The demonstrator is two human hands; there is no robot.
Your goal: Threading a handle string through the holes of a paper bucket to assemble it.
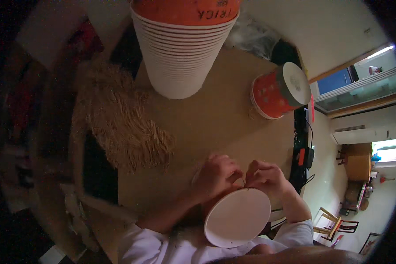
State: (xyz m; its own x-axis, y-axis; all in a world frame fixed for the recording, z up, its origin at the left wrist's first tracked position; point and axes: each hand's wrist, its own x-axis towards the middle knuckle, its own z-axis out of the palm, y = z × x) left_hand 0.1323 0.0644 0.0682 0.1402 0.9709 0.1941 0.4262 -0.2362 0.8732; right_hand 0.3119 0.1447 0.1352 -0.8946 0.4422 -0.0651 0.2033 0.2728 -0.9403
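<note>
A paper bucket [237, 218] rests against my lap, its round white face turned up toward me. Small holes show near its rim, and part of an orange side is visible behind it. At the rim's far edge, my left hand [220, 174] and my right hand [267, 178] are closed in pinches, close together. Between the fingertips runs a short thin strand that looks like twine [244, 181], at the hole in the rim. The fingers hide most of it.
A brown table [198, 132] carries a loose heap of cut twine [123, 123] at left. A tall stack of nested paper buckets [185, 57] stands at the far side. An orange-and-green bucket [273, 94] sits at far right, near a black-and-orange device [306, 157] with a cable.
</note>
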